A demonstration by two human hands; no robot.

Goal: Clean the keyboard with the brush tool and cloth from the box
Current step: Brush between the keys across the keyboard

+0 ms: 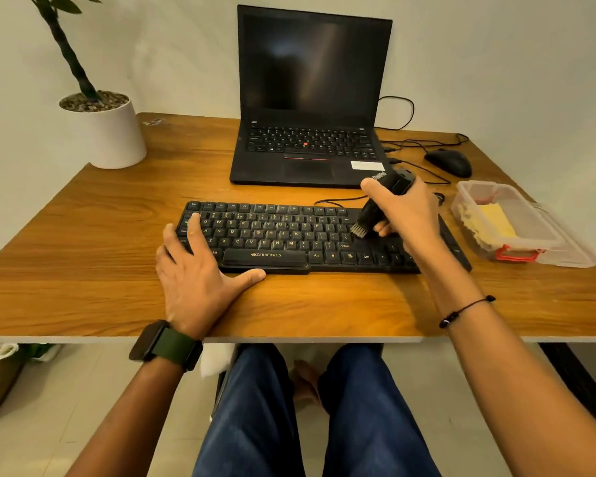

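Note:
A black keyboard (276,239) lies across the middle of the wooden desk. My left hand (195,270) rests flat on its left end, fingers spread over the keys and thumb along the front edge. My right hand (405,211) grips a black brush tool (375,208), tilted, with its grey bristles touching the keys at the right part of the keyboard. At the right stands a clear plastic box (489,242) with red clips, and a yellow cloth (492,223) lies inside it.
An open black laptop (310,108) stands behind the keyboard. A black mouse (449,161) and loose cables lie at the back right. A white plant pot (112,132) sits at the back left corner. The box's clear lid (572,249) lies beside the box.

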